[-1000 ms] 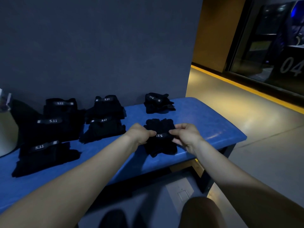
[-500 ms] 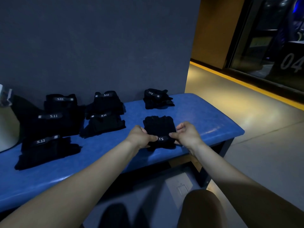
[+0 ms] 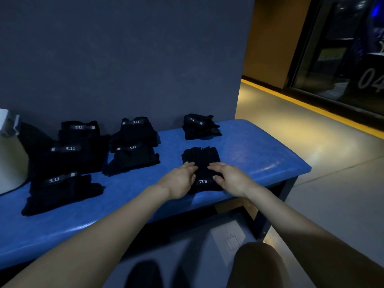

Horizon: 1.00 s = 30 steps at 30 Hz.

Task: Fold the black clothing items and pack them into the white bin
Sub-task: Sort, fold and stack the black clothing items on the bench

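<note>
Both hands, left and right, press flat with straight fingers on the folded item at the tabletop's 5 o'clock edge; letting go could unfold it or slide it off.

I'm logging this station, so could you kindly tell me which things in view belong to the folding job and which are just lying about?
Part of the job:
- black item under the left hand and right hand, both flat on it
- six other black items, e.g.
- white bin, at the left edge

Just there:
- blue bench
- grey wall
</note>
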Available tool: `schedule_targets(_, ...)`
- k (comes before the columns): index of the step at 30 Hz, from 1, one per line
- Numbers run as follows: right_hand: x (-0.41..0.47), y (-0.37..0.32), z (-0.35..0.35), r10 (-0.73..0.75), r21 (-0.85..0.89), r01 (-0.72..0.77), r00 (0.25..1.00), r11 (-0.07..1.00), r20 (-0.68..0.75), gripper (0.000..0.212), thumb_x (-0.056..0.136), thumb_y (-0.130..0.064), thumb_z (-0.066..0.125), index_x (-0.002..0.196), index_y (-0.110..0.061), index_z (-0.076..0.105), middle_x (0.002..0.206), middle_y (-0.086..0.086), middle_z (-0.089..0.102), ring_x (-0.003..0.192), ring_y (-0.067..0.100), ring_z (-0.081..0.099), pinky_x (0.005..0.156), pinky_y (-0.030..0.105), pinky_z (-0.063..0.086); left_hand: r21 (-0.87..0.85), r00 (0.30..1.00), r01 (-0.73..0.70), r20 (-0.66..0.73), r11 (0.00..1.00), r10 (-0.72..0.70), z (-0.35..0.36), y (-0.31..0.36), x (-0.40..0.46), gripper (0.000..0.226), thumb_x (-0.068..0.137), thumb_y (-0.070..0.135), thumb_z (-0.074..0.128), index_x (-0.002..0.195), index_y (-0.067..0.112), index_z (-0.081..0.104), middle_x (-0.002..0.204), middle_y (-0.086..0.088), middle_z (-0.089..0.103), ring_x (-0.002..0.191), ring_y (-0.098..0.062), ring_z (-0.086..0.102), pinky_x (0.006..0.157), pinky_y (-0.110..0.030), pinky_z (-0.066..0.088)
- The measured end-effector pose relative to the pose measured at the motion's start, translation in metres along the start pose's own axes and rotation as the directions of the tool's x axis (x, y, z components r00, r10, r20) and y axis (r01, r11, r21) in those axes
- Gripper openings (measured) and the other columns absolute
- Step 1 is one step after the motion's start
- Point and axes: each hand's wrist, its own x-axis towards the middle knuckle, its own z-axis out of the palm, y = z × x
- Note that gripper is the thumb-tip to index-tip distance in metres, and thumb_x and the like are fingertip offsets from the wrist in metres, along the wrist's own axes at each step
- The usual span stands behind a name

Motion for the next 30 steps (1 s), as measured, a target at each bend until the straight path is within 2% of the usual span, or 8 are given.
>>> schedule_targets(6, -0.006, 0.005, -0.003, -0.037, 0.099, 0.039, 0.999, 0.994, -0.023, 0.042, 0.098, -0.018, 0.045, 0.140, -0.015, 0.043, 0.151, -0.001, 0.034, 0.139, 0.015, 0.031, 0.110, 0.018, 0.020, -0.149, 0.999, 0.005, 0.041, 0.989, 0.002, 0.003, -0.008, -0.005, 0.050, 0.102, 0.029, 0.029, 0.149, 0.014, 0.020, 0.159, 0.001, 0.007, 0.146, -0.012, 0.002, 0.115, -0.023, 0.004)
schedule_targets(9, -0.016, 0.011, -0.007, -0.048, 0.199, 0.035, 0.997, 0.979, 0.058, 0.053, 0.093, -0.030, 0.056, 0.143, -0.023, 0.038, 0.153, -0.004, 0.030, 0.141, 0.009, 0.026, 0.109, 0.015, 0.018, -0.230, 0.994, 0.013, 0.109, 0.973, 0.012, -0.007, -0.012, -0.008, 0.063, 0.094, 0.045, 0.044, 0.148, 0.020, 0.023, 0.158, 0.008, 0.010, 0.145, -0.011, 0.012, 0.117, -0.025, 0.011)
schedule_targets(13, -0.019, 0.013, -0.006, -0.076, -0.019, 0.078, 0.992, 0.997, 0.097, 0.075, 0.080, -0.026, 0.071, 0.144, -0.028, 0.033, 0.147, -0.008, 0.036, 0.132, 0.011, 0.038, 0.107, 0.020, 0.032, -0.026, 0.991, -0.046, 0.128, 0.999, 0.049, -0.012, -0.014, -0.017, 0.095, 0.073, 0.043, 0.075, 0.148, 0.022, 0.021, 0.156, 0.007, 0.018, 0.140, -0.012, 0.024, 0.114, -0.022, 0.022)
schedule_targets(19, -0.023, 0.013, -0.005, -0.138, -0.004, 0.138, 0.990, 0.990, -0.034, 0.050, 0.084, -0.014, 0.062, 0.130, -0.031, 0.051, 0.119, -0.004, 0.062, 0.107, 0.014, 0.057, 0.090, 0.029, 0.047, 0.147, 0.988, -0.112, -0.088, 0.983, 0.126, -0.006, -0.017, -0.025, 0.070, 0.079, 0.041, 0.070, 0.138, 0.028, 0.036, 0.130, 0.005, 0.053, 0.118, -0.017, 0.050, 0.092, -0.025, 0.039)
schedule_targets(22, -0.021, 0.012, -0.008, -0.126, 0.102, 0.136, 0.988, 0.985, -0.094, 0.032, 0.088, -0.022, 0.060, 0.119, -0.029, 0.054, 0.102, -0.001, 0.068, 0.095, 0.017, 0.062, 0.085, 0.038, 0.051, -0.009, 0.978, -0.147, -0.148, 0.989, 0.144, -0.009, -0.020, -0.028, 0.060, 0.086, 0.042, 0.061, 0.136, 0.032, 0.029, 0.114, 0.002, 0.061, 0.100, -0.020, 0.059, 0.084, -0.031, 0.046)
schedule_targets(25, -0.018, 0.011, -0.008, -0.125, 0.176, 0.147, 0.983, 0.973, -0.134, 0.021, 0.091, -0.024, 0.057, 0.110, -0.028, 0.049, 0.095, -0.003, 0.070, 0.091, 0.018, 0.064, 0.084, 0.043, 0.051, -0.132, 0.968, -0.188, -0.194, 0.973, 0.160, -0.008, -0.021, -0.032, 0.059, 0.086, 0.043, 0.060, 0.132, 0.036, 0.025, 0.117, 0.006, 0.056, 0.103, -0.015, 0.057, 0.086, -0.034, 0.048)
schedule_targets(27, -0.017, 0.012, -0.006, -0.136, 0.184, 0.164, 0.978, 0.969, -0.158, 0.017, 0.092, -0.023, 0.056, 0.106, -0.029, 0.049, 0.094, -0.003, 0.070, 0.091, 0.018, 0.065, 0.083, 0.044, 0.051, -0.090, 0.956, -0.218, -0.218, 0.972, 0.194, -0.005, -0.020, -0.034, 0.055, 0.086, 0.041, 0.062, 0.130, 0.034, 0.029, 0.114, 0.010, 0.055, 0.101, -0.014, 0.057, 0.082, -0.030, 0.047)
schedule_targets(30, -0.015, 0.015, -0.004, -0.128, 0.224, 0.168, 0.975, 0.960, -0.184, 0.013, 0.093, -0.026, 0.054, 0.103, -0.034, 0.053, 0.095, -0.002, 0.069, 0.093, 0.019, 0.064, 0.083, 0.045, 0.052, -0.129, 0.922, -0.279, -0.313, 0.952, 0.228, -0.005, -0.024, -0.028, 0.029, 0.092, 0.030, 0.055, 0.120, 0.026, 0.046, 0.104, 0.011, 0.059, 0.093, -0.011, 0.058, 0.077, -0.024, 0.047)
